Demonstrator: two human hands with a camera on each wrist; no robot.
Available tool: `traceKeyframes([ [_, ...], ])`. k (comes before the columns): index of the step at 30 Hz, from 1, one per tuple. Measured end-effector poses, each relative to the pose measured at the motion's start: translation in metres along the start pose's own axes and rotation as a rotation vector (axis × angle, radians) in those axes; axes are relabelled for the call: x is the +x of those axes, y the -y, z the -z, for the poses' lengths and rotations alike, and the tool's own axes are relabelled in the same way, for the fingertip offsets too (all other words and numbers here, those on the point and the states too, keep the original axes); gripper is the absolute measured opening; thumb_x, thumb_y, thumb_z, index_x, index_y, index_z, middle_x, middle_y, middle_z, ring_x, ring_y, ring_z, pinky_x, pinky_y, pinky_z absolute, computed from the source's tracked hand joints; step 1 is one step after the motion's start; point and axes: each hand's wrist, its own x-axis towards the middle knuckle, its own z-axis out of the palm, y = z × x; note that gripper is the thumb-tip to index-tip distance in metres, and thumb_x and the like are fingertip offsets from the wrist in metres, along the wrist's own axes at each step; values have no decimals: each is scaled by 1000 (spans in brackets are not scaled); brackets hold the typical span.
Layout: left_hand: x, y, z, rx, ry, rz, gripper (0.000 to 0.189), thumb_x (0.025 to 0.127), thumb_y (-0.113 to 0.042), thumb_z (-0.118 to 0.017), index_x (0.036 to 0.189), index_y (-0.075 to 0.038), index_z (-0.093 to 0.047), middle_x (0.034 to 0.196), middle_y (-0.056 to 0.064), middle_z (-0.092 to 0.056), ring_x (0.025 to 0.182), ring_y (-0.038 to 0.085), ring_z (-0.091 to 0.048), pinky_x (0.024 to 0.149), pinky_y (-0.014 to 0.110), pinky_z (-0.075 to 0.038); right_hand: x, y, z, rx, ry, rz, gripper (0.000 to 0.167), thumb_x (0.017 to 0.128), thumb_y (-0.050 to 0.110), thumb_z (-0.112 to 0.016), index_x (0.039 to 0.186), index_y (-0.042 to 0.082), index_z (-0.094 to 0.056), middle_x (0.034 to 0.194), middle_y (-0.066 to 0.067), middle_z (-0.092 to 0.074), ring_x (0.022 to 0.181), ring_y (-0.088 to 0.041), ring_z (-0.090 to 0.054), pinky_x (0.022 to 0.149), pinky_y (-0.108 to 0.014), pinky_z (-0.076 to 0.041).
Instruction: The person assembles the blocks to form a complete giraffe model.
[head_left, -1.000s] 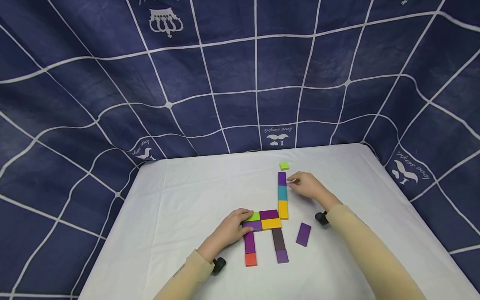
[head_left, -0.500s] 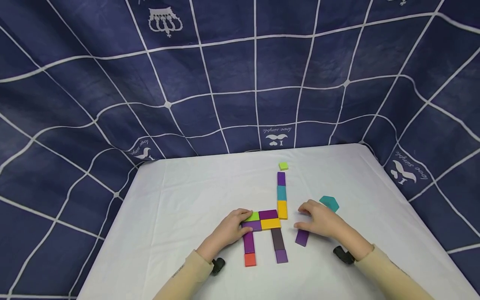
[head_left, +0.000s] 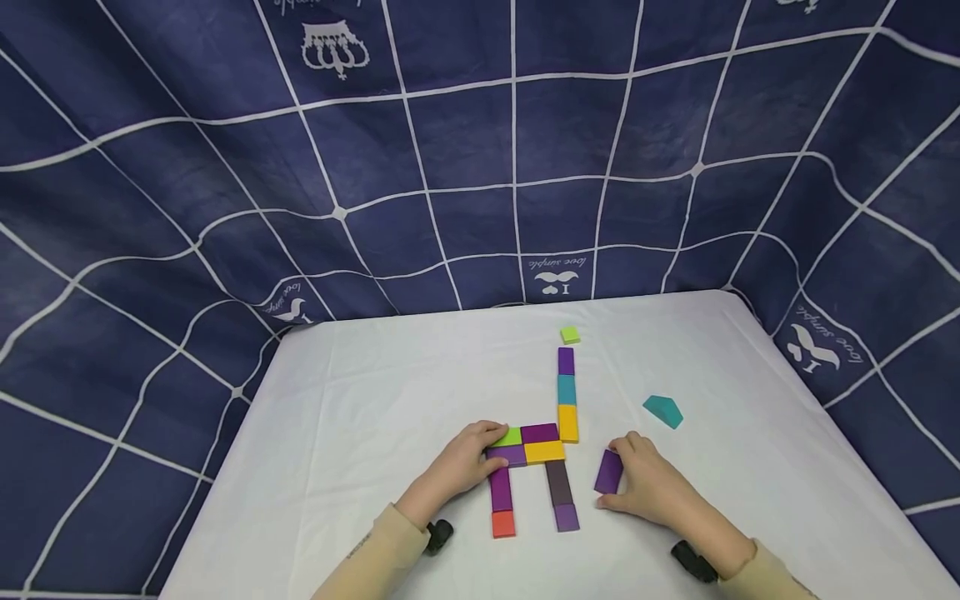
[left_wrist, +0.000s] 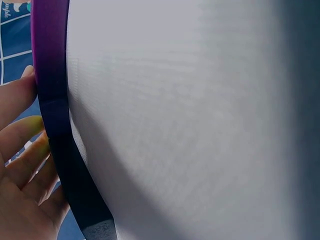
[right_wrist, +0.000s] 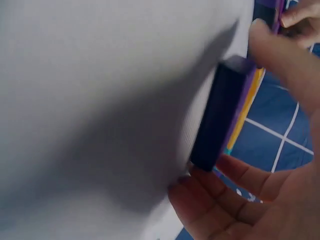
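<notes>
In the head view, flat coloured blocks lie in a joined figure on the white cloth. My left hand (head_left: 466, 457) rests at its left end, fingertips on the lime block (head_left: 513, 437) and thumb at the purple block (head_left: 510, 455) below it. The left wrist view shows those fingers (left_wrist: 22, 137) fairly straight against the blocks. On the right, my right hand (head_left: 651, 483) spans a loose purple block (head_left: 609, 472), fingers curled at its far end and thumb at its near end. The right wrist view shows the fingers touching the loose block (right_wrist: 220, 115); whether it is lifted, I cannot tell.
A teal angular block (head_left: 664, 411) lies beyond my right hand. A column of purple, teal and yellow blocks (head_left: 567, 422) rises from the figure, with a small lime block (head_left: 570, 335) apart above it. Dark blue grid curtain (head_left: 480, 208) surrounds the table's back and sides.
My right hand has left the column's top, come back toward me and closed around the loose purple block. The teal angular block now shows on the right. My left hand has stayed put.
</notes>
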Motion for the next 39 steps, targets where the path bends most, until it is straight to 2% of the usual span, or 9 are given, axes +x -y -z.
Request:
traceKeyframes([
  [5,-1,-1,1,-6,2,8,54,95,-31,-66,142,-8,-53,140,7,-55,131,25,-51,110,40,-43,2,1,-2,-16,-51,13,71,61,37,-93,112,-2,-63,97,-7,-57,87,-18,-52,78,-38,-53],
  [8,0,-1,1,-13,2,11,54,94,-31,-66,141,-7,-54,139,7,-56,131,24,-52,110,40,-43,13,-2,7,-2,-103,28,68,64,34,-91,113,-3,-63,97,-9,-57,83,-17,-53,75,-37,-54],
  [14,1,-1,3,-22,-8,28,53,94,-31,-68,140,-8,-54,138,6,-57,130,24,-52,111,40,-42,60,-10,37,93,-156,-37,70,75,30,-85,127,-9,-57,104,-18,-55,80,-22,-54,70,-36,-51],
  [19,1,-1,2,-26,0,29,54,93,-31,-68,140,-8,-54,139,6,-57,131,24,-52,111,40,-42,105,-20,47,119,-178,-123,74,80,26,-81,136,-10,-49,113,-25,-50,85,-29,-54,76,-41,-51],
  [22,0,-1,1,-19,3,32,54,93,-31,-68,140,-9,-54,139,6,-57,131,23,-51,111,39,-42,126,-26,42,110,-149,-147,72,83,24,-79,137,-11,-47,122,-30,-50,96,-36,-56,90,-49,-52],
  [26,0,-1,0,-14,1,31,54,93,-31,-69,140,-9,-54,139,5,-57,130,23,-52,111,38,-42,145,-31,34,72,-51,-152,65,86,18,-76,136,-13,-48,133,-33,-49,117,-44,-54,107,-55,-42],
  [30,-1,-1,0,-9,-3,28,54,93,-31,-68,140,-9,-55,138,5,-57,130,23,-52,111,38,-42,154,-31,33,63,-13,-129,60,87,13,-75,137,-10,-50,138,-31,-48,126,-45,-50,110,-55,-39],
  [34,-1,-1,0,-8,-6,29,54,93,-31,-69,140,-9,-55,138,5,-57,130,23,-52,111,38,-42,161,-31,35,66,-10,-90,59,86,11,-76,136,-9,-52,140,-30,-49,123,-43,-52,109,-54,-41],
  [39,-1,-1,0,-17,-1,28,54,93,-31,-68,140,-9,-54,139,5,-57,130,23,-52,111,38,-42,171,-32,37,78,16,-75,59,88,17,-74,137,-8,-52,144,-30,-46,130,-45,-47,112,-56,-36],
])
